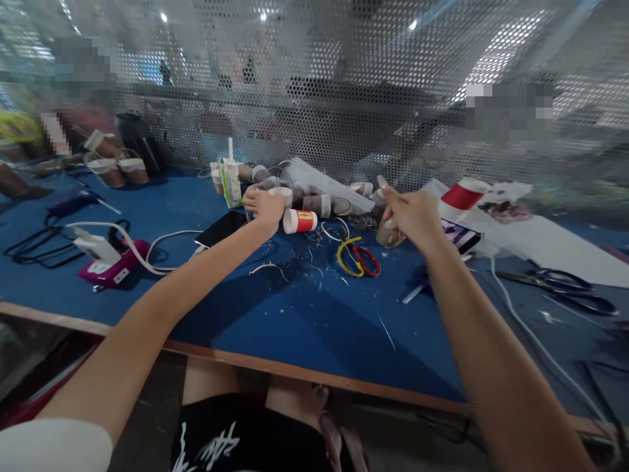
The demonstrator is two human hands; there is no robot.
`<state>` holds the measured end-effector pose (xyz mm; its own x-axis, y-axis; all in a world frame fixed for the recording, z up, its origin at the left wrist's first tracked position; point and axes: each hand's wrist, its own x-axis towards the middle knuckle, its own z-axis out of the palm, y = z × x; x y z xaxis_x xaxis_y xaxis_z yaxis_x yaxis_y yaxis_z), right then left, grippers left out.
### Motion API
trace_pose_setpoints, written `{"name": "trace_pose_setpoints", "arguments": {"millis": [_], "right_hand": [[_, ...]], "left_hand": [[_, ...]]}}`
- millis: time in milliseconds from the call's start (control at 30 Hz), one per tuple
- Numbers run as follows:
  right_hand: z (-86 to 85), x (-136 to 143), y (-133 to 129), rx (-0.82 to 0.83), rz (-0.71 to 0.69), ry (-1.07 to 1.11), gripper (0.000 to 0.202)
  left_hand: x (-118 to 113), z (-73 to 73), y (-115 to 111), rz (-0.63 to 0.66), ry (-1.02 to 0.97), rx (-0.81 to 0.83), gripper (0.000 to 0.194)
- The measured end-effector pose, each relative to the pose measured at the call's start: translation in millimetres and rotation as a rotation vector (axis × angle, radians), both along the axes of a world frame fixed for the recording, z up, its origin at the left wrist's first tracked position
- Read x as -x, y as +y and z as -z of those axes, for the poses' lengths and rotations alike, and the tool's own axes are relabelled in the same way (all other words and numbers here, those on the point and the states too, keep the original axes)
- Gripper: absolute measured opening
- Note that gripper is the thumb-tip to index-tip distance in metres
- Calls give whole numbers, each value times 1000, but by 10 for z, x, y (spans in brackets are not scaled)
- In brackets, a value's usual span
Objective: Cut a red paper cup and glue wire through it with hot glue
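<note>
Both arms reach over the blue table. My left hand point(265, 206) has its fingers curled round a small white-rimmed cup point(281, 195) at the row of brown and white cups. A red and white cup point(301, 221) lies on its side just right of that hand. My right hand point(405, 213) is closed on a brownish, partly clear thing point(390, 233) that I cannot make out, at the right end of the row. Between the hands lie a yellow loop point(345, 259) and a red loop point(371, 261).
A black phone point(223, 229) and a purple power socket point(115, 267) with cables lie left. On the right are scissors point(565, 285), a lit phone point(460, 236), a red and white roll point(464, 195) and a white cable. A perforated metal screen point(344, 98) stands behind the table.
</note>
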<state>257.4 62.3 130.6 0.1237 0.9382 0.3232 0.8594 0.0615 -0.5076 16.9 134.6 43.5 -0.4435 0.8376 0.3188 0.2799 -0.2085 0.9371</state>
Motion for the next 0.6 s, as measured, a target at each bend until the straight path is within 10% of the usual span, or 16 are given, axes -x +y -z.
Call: {"name": "trace_pose_setpoints", "arguments": {"millis": [133, 233, 333, 600], "right_hand": [[-78, 7, 450, 211, 61, -236, 34], [-15, 75, 697, 175, 101, -290, 35], [89, 114, 838, 86, 137, -303, 72], [339, 45, 1044, 83, 90, -327, 49]], "left_hand": [[-193, -230, -361, -138, 72, -186, 60], [-331, -273, -583, 123, 416, -428, 43], [-408, -180, -662, 451, 882, -338, 37], [-388, 109, -572, 301, 1478, -202, 56]]}}
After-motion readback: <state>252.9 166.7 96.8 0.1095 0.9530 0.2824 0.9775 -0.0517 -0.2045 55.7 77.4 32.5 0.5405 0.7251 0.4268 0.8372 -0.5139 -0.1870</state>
